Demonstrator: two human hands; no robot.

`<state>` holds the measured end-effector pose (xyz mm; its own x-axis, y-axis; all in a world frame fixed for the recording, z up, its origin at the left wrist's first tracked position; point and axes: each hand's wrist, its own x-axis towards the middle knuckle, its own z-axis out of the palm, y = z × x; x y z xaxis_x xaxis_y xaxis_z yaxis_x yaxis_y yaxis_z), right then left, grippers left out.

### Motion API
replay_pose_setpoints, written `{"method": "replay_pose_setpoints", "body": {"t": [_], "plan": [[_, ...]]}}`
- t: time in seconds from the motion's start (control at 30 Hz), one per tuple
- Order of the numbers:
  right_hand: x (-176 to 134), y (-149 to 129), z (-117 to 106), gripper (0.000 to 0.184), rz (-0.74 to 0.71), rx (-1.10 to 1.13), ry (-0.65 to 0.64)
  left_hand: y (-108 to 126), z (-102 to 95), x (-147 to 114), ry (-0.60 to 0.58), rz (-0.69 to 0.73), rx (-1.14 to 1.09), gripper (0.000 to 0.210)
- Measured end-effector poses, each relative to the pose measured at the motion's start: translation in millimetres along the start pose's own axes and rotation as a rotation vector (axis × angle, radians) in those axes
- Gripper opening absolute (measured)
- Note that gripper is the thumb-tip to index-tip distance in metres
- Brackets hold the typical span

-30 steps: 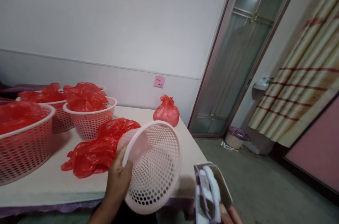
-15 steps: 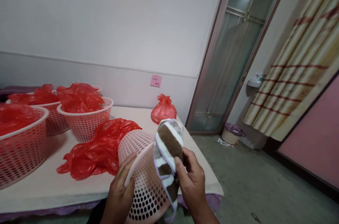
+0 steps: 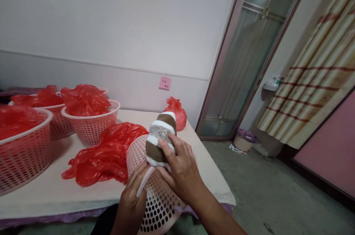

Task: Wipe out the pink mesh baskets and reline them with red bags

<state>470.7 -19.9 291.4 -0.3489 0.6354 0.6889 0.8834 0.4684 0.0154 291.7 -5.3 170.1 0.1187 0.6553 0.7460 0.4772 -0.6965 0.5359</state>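
Left fingers [image 3: 137,177]: basket [image 3: 158,194] | right fingers [image 3: 168,153]: striped cloth [image 3: 159,134] | other baskets [image 3: 91,126]: red bags [image 3: 85,100]

Left hand [image 3: 131,200] low, fingers [image 3: 138,175] curled; right hand [image 3: 183,170] higher, fingers [image 3: 168,152] bent, forearm [image 3: 213,209] slanting

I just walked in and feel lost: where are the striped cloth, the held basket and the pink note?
Striped cloth [image 3: 160,131]: head view, on its grey band.
Held basket [image 3: 156,201]: head view, on its perforated wall.
Pink note [image 3: 165,83]: head view, at its middle.
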Motion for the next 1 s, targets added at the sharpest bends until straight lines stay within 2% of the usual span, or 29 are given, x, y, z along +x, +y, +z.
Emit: {"method": "replay_pose_setpoints", "body": {"t": [0.1, 0.17, 0.3, 0.4, 0.5, 0.57, 0.67, 0.8, 0.9, 1.0], "plan": [[8, 0, 5, 0.062, -0.023, -0.021, -0.121, 0, 1.1, 0, 0.022, -0.048, -0.017, 0.048], [12, 4, 9, 0.060, -0.011, -0.017, -0.153, 1, 0.1, 1, 0.018, -0.119, -0.063, 0.047], [12, 28, 21, 0.061, 0.115, -0.007, -0.079, 3, -5.9, 2, 0.051, -0.303, -0.189, 0.046], [2, 59, 37, 0.057, 0.390, 0.118, 0.018, -2, -14.0, 0, 0.149, -0.490, -0.275, 0.041], [-19, 88, 59, 0.050, 0.822, 0.584, 0.100, -11, -22.3, -2, 0.305, -0.719, -0.389, 0.043], [-37, 97, 76, 0.040, 0.927, 0.729, 0.067, -13, -26.0, -3, 0.363, -0.817, -0.471, 0.049], [-67, 90, 97, 0.043, 1.009, 0.896, 0.069, -11, -26.8, -4, 0.375, -0.826, -0.533, 0.049], [-99, 61, 112, 0.047, 1.115, 1.105, 0.062, -5, -19.3, -7, 0.433, -0.827, -0.572, 0.048], [-109, 44, 117, 0.047, 1.168, 1.187, 0.088, -5, -11.8, -11, 0.483, -0.831, -0.546, 0.048], [-108, 47, 116, 0.048, 1.200, 1.147, 0.187, -8, -12.4, -12, 0.462, -0.847, -0.548, 0.050]]}}
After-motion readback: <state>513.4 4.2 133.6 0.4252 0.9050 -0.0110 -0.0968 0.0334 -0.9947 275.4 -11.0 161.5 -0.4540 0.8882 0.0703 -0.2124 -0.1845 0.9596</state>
